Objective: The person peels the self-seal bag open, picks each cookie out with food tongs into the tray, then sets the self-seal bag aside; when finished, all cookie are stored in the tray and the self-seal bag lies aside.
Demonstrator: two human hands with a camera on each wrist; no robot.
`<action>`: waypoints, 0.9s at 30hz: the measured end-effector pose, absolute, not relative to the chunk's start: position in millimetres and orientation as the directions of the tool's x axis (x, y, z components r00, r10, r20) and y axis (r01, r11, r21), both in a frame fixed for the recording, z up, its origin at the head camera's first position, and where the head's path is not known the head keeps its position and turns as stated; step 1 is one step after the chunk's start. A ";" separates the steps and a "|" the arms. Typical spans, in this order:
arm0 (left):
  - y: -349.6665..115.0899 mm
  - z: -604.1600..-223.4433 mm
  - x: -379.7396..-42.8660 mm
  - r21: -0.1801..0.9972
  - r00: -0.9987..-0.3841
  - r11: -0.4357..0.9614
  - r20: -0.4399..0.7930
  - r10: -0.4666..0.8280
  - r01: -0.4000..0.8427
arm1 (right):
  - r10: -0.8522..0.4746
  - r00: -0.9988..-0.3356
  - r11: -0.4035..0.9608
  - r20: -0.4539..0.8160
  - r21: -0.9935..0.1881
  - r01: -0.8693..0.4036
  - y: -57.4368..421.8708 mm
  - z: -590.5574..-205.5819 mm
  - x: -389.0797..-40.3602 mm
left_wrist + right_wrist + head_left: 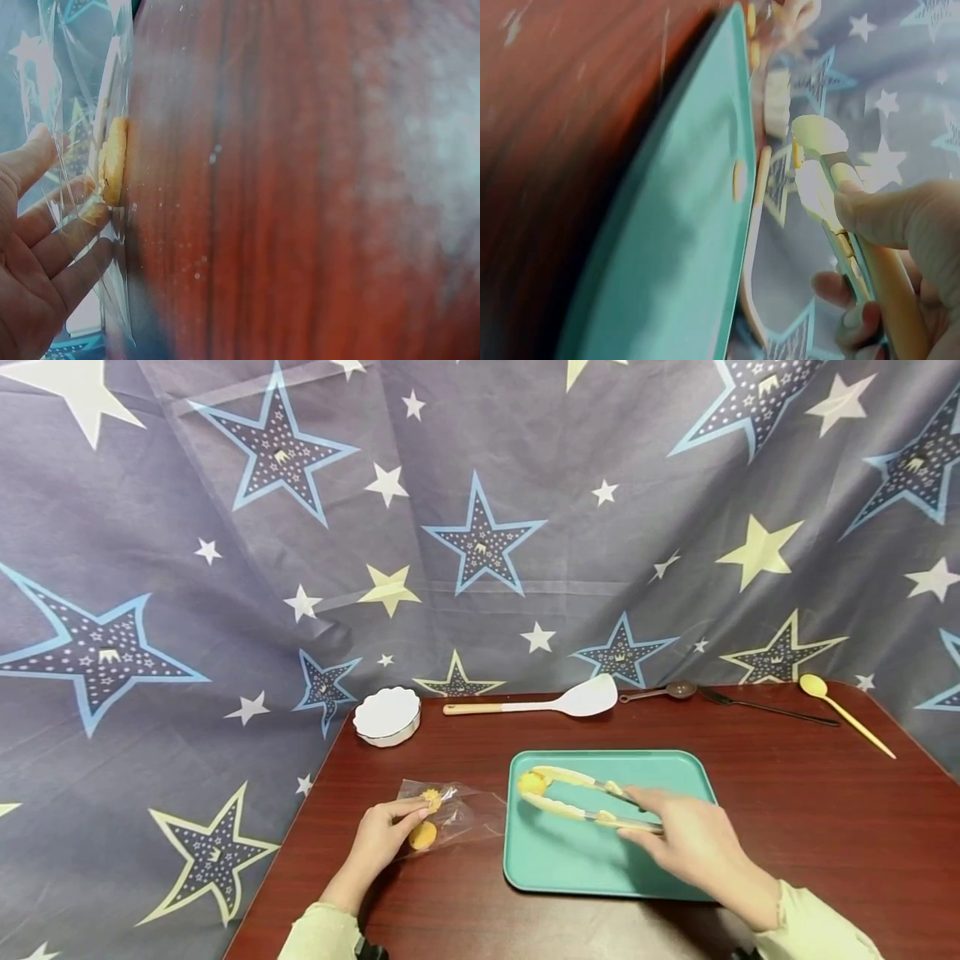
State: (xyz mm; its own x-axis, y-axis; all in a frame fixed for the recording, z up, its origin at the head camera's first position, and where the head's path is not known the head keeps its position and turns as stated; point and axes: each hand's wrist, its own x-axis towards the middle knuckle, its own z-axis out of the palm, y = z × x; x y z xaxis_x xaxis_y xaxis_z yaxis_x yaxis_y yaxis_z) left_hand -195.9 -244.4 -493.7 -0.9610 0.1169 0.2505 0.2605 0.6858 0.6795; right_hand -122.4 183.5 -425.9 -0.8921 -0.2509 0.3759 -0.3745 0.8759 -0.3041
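Observation:
My left hand (385, 829) holds a clear plastic bag (468, 814) by its left side, on the table left of the tray. Inside lie a round yellow cookie (423, 836) and a smaller yellow piece (432, 797) by the fingertips; the left wrist view shows a cookie (114, 161) edge-on behind the film. My right hand (693, 839) grips yellow-tipped tongs (558, 808) above the green tray (600, 882). Between the tong tips is a yellow cookie (533, 783), mostly hidden in the right wrist view. That view also shows a cookie (739, 180) lying on the tray.
A white fluted dish (387, 717) stands at the back left. Along the back edge lie a white spatula (585, 698), a brown measuring spoon (681, 690), a black fork (780, 708) and a yellow spoon (847, 714). A star-patterned curtain (480, 635) hangs behind the table.

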 end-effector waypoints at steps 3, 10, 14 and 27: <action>-244.6 -493.5 -196.2 0.678 -0.961 0.688 0.252 0.114 0.259 | -0.206 -0.912 0.901 0.356 -0.295 -0.319 201.5 -427.6 -126.8; -244.4 -492.2 -196.4 0.672 -0.961 0.694 0.250 0.116 0.259 | -0.140 -0.956 0.920 0.257 -0.324 -0.221 231.2 -438.1 -137.5; -244.5 -491.6 -196.2 0.678 -0.963 0.690 0.244 0.114 0.254 | -0.130 -0.966 0.920 0.223 -0.336 -0.201 236.0 -443.7 -141.4; -243.4 -491.8 -195.8 0.688 -0.963 0.680 0.249 0.107 0.254 | -0.148 -0.972 0.923 0.184 -0.327 -0.203 234.1 -448.9 -146.5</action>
State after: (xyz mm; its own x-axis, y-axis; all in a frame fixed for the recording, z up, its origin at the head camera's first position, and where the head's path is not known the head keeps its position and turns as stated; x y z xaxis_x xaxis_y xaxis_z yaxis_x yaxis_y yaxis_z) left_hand -195.8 -243.4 -491.8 -0.9625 0.1067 0.2492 0.2536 0.6798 0.6882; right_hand -146.5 234.1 -448.9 -0.9717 -0.1483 0.1838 -0.2027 0.9230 -0.3271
